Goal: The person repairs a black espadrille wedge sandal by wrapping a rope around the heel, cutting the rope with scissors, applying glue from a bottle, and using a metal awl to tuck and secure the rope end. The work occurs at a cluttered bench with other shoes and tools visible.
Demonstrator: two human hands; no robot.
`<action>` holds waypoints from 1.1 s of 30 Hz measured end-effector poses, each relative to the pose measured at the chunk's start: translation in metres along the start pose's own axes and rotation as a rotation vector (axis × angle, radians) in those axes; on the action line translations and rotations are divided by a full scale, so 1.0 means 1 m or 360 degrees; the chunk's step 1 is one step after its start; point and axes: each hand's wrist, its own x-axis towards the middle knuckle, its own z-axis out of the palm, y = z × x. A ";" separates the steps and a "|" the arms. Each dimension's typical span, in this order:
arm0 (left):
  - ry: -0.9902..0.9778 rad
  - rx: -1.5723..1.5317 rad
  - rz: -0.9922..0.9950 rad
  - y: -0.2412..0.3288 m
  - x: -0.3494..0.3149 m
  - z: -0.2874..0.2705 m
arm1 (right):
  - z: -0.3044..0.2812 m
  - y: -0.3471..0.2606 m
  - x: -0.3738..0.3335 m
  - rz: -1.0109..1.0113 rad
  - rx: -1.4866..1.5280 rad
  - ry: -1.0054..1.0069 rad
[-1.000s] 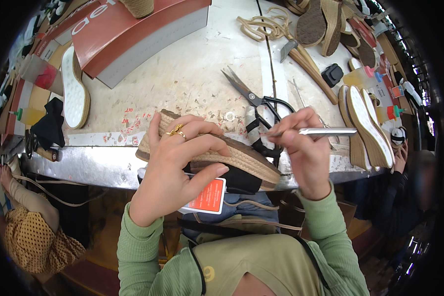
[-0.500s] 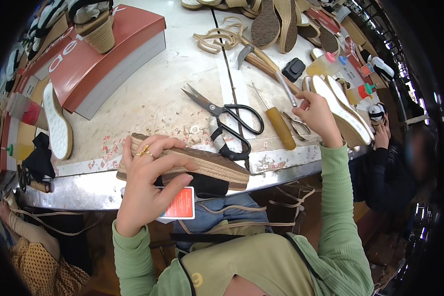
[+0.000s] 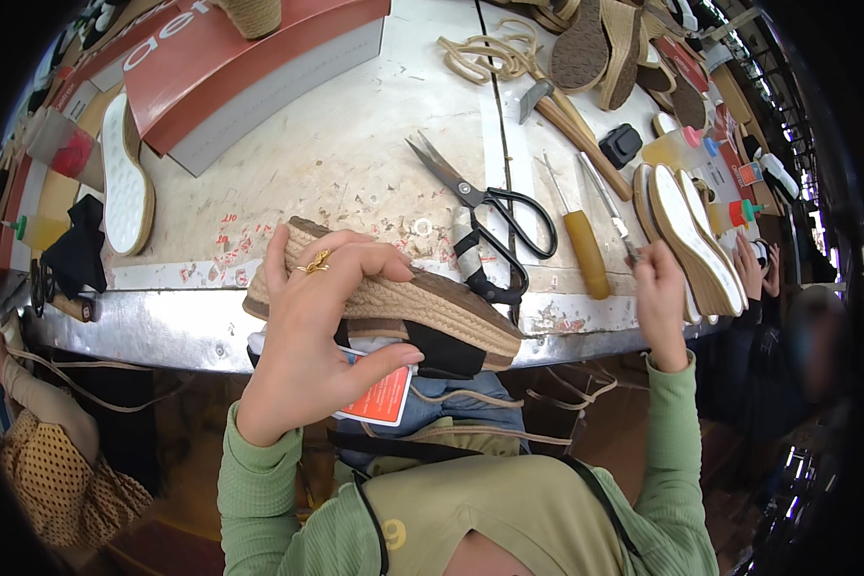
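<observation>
My left hand (image 3: 307, 331) is closed round a wedge sandal (image 3: 422, 312). The sandal lies on its side at the table's front edge, with a brown sole, a braided rope-covered wedge and black upper. An orange-and-white tag (image 3: 379, 396) hangs below my thumb. My right hand (image 3: 660, 293) is a fist near the table's front right. A slim silver pen-like tool (image 3: 602, 192) points toward its fingertips, where something small and dark shows. What the fist grips is mostly hidden. Between the hands lie black-handled scissors (image 3: 466, 192) and an awl with a yellowish handle (image 3: 588, 254).
A red-lidded shoebox (image 3: 250, 86) stands back left, near a white insole piece (image 3: 127, 182). A hammer (image 3: 571, 125), cord (image 3: 490, 58) and black case (image 3: 620, 144) lie behind the awl. Wedge soles (image 3: 677, 221) and bottles (image 3: 677, 146) crowd the right, near another person's hands (image 3: 749, 269).
My right hand has drawn back toward me and closed into a fist. The metal pliers beside the awl no longer show on the table. The left hand keeps its grip on the sandal.
</observation>
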 end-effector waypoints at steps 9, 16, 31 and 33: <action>0.0014 0.0038 0.0067 -0.003 -0.001 0.002 | 0.009 -0.120 -0.017 0.0552 0.0884 -0.1067; 0.0086 0.0101 0.0131 0.000 -0.003 0.004 | 0.030 -0.150 -0.007 0.1094 0.0795 -0.1829; 0.0126 0.0096 0.0171 0.000 -0.006 0.005 | 0.040 -0.160 -0.002 0.1319 0.0825 -0.1886; 0.0125 0.0088 0.0168 0.000 -0.006 0.005 | 0.040 -0.162 -0.002 0.1344 0.0832 -0.1874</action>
